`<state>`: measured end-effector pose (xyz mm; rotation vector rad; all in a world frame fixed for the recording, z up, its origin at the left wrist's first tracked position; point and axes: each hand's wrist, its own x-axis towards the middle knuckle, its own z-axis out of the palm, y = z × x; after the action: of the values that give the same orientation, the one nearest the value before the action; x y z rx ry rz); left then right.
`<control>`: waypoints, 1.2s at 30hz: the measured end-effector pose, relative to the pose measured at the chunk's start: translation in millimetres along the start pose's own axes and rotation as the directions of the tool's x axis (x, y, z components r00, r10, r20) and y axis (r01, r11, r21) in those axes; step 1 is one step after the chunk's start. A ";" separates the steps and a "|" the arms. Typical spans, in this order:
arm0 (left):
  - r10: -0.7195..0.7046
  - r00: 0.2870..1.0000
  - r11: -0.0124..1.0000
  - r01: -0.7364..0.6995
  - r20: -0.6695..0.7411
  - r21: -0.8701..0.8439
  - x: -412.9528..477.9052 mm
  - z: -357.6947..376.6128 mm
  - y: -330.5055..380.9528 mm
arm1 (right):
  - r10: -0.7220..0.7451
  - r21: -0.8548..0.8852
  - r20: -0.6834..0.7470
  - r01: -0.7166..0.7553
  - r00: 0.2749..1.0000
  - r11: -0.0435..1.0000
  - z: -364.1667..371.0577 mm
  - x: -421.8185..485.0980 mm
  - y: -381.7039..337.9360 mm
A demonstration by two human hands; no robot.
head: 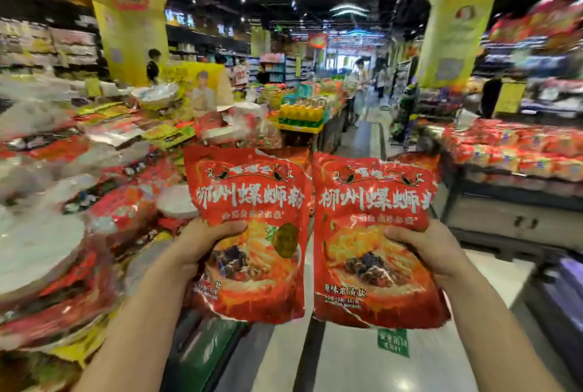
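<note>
While I compare, the left hand [202, 243] grips the left luosifen pouch [249, 202] and the right hand [422, 246] grips the right luosifen pouch [372, 208], both upright just right of the packet display [79, 202]. Next, I judge: set one down there.

Light: bright, from ceiling lamps [348, 9]
Glare: sheen on red packets [252, 177]
Blur: smeared shelves [38, 44], warped frame edges

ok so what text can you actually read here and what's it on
"柳州螺蛳粉": left packet
"柳州螺蛳", last character cut off: right packet
"原味煮汤款": right packet, lower left
Top brand lines, small print, green floor sticker, yellow banners: too blurred to read
</note>
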<state>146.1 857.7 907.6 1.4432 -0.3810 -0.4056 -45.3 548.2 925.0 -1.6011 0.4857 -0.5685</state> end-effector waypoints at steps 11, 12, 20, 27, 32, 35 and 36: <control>-0.043 0.962 0.999 0.035 0.269 0.036 242.3 87.3 -18.8 | 0.052 0.034 -0.333 -0.043 0.941 0.998 -50.3 141.8 35.5; -0.037 0.958 0.999 0.025 0.285 0.044 262.3 99.8 -21.0 | 0.058 0.052 -0.345 -0.043 0.937 0.998 -58.3 159.2 40.7; -0.046 0.958 0.996 0.022 0.283 0.085 421.5 204.8 -42.8 | 0.095 0.069 -0.290 -0.079 0.952 0.995 -146.1 336.9 82.0; -0.076 0.977 0.997 0.071 0.201 0.033 538.0 288.3 -40.3 | 0.108 0.033 -0.202 -0.103 0.973 0.994 -203.5 496.1 83.3; -0.097 0.975 0.995 0.094 0.199 0.026 623.4 337.2 -47.6 | 0.132 0.061 -0.202 -0.122 0.970 0.991 -234.4 591.9 99.2; -0.105 0.977 0.994 0.104 0.186 0.016 682.6 364.6 -59.6 | 0.125 0.032 -0.203 -0.121 0.971 0.992 -251.0 653.2 109.5; -0.104 0.977 0.995 0.103 0.187 0.014 704.3 372.3 -64.3 | 0.122 0.017 -0.206 -0.121 0.971 0.992 -255.7 675.9 112.9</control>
<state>578.4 185.9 882.7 1.4372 -0.4590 -0.6281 329.9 -78.2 884.2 -1.5030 0.7327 -0.6458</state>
